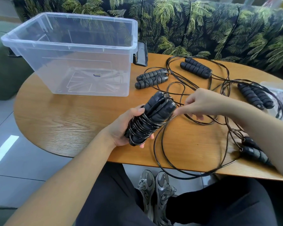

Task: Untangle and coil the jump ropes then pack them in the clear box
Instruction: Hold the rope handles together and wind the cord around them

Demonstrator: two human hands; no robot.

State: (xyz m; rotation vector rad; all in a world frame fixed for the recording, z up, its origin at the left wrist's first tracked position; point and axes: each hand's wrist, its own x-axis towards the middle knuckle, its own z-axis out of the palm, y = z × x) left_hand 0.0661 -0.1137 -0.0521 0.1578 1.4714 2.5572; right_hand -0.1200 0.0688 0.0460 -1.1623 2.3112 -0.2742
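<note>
My left hand [121, 128] grips a pair of black foam handles [155, 111] held side by side, with thin black rope wound several times around them. My right hand [201, 101] pinches the free length of that rope [160, 147], which loops down over the table's front edge. Other jump ropes lie tangled on the table: handle pairs at the middle [151, 78], at the back [196, 67], at the right [255, 96] and at the near right [253, 150]. The clear box [69, 46] stands open at the back left, with nothing inside.
The oval wooden table [72, 121] carries everything. A black box latch [141, 54] sticks out from the box's right side. A leaf-patterned sofa [202, 26] runs behind the table. Clear plastic packaging [281, 93] lies at the right edge. My knees and shoes [155, 190] are below the table.
</note>
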